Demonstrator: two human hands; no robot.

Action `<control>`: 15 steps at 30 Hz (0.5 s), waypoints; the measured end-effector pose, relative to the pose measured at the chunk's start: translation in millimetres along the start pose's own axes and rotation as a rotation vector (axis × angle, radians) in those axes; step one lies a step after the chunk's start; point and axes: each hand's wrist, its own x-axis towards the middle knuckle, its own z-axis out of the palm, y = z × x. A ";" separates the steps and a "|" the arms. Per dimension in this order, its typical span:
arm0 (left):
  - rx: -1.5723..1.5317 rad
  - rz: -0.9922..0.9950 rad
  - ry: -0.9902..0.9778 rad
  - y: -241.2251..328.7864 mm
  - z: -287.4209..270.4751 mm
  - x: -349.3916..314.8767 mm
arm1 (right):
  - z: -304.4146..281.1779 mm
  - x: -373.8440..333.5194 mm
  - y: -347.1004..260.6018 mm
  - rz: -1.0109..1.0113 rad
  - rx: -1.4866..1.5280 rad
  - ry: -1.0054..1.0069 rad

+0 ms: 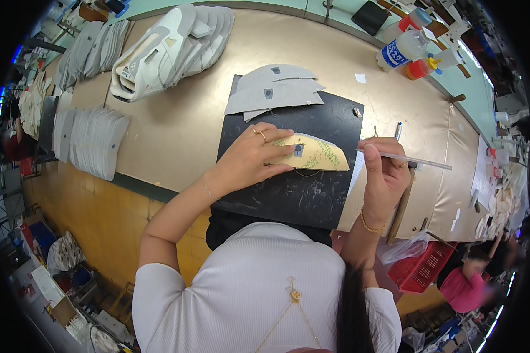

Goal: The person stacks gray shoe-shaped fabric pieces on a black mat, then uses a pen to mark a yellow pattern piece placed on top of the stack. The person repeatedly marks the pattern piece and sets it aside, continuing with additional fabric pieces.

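A yellow curved panel (pixel 324 156) with green print and a small grey patch lies on the black cutting mat (pixel 300 200). My left hand (pixel 255 154) rests on the panel's left part, its fingers spread and lying over it. To the right of the panel, my right hand (pixel 385 170) is closed round a slim pale pen (pixel 424 161), pinched between thumb and fingers. The pen's near end points toward the panel without touching it. Grey curved panels (pixel 277 97) with dark patches overlap at the top of the mat.
White-grey shoe uppers (pixel 159 56) stand at the far left, near stacks of grey panels (pixel 94 141). Bottles (pixel 403 50) are at the far right. A blue pen (pixel 398 130) lies past my right hand. A red basket (pixel 421 267) is below the table's right edge.
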 end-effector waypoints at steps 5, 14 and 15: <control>-0.016 -0.006 -0.018 -1.6 -0.3 0.5 | 12.5 5.4 8.5 0.030 -0.139 -0.149; -0.061 -0.026 -0.026 -1.3 -0.7 2.3 | 46.5 14.6 29.1 0.161 -0.295 -0.355; -0.056 -0.024 -0.021 -1.1 -0.4 2.1 | 47.2 15.7 27.8 0.161 -0.340 -0.386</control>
